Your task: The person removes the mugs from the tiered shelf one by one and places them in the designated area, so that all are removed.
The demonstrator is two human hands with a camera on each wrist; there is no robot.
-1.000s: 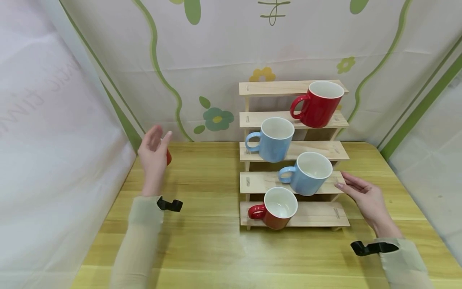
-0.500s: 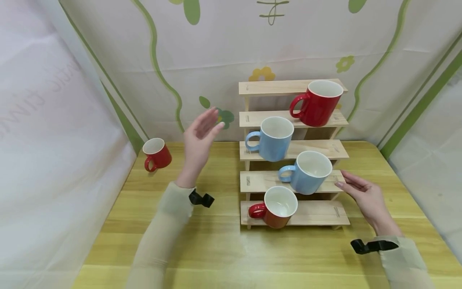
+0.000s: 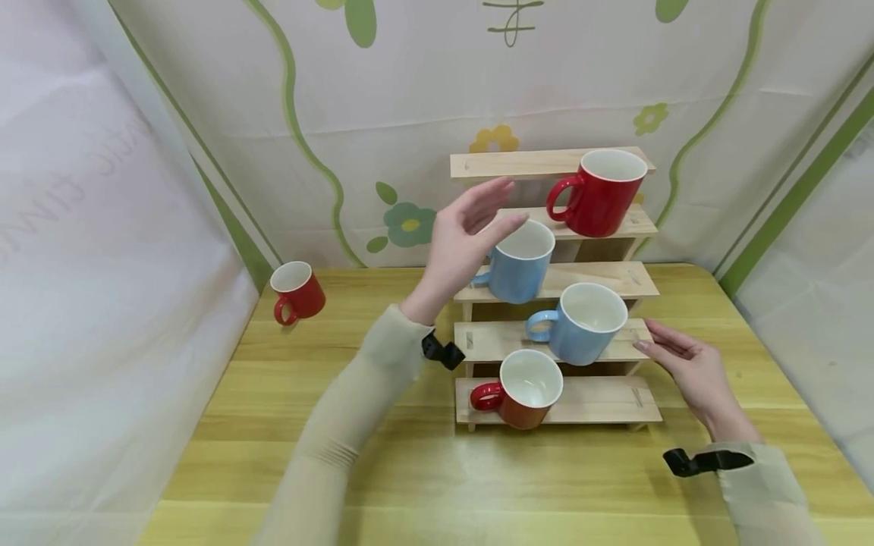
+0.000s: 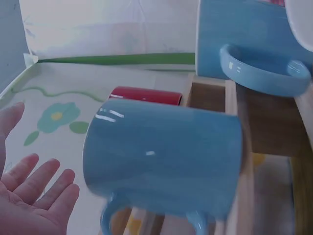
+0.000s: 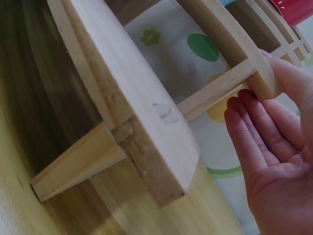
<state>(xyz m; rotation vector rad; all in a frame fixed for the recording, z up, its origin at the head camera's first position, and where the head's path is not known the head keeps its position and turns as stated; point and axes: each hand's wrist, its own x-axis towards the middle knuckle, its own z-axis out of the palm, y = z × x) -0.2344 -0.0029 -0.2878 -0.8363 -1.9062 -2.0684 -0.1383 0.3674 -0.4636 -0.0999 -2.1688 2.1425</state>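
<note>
1. Mugs are what the hands are busy around: four stand on a stepped wooden rack (image 3: 601,400), and a small red mug (image 3: 307,297) stands well apart from it on the table (image 3: 239,425), toward the left
2. Biggest change is the left hand (image 3: 460,241), which a second ago hid most of that small red mug and has since crossed to the rack, where it hangs before the upper blue mug (image 3: 519,274) in the head view
3. With the hand gone, the small red mug shows whole, its handle toward the person; the left hand is free of it
4. Left fingers are extended, with the thumb spread away from them, holding nothing; the left wrist view shows a gap between them and the upper blue mug, which sits on the third step from the bottom
5. What this means, as a judgement: the work has shifted to the rack, with the upper blue mug nearest to reach
6. Right hand (image 3: 693,377) has stayed put, pinching the second step's end between thumb and fingers, probably steadying the rack
7. Unmoved on the rack are the lower blue mug (image 3: 583,341) on the second step, the large red mug (image 3: 602,203) on the fourth and the front red mug (image 3: 523,412) on the lowest
</note>
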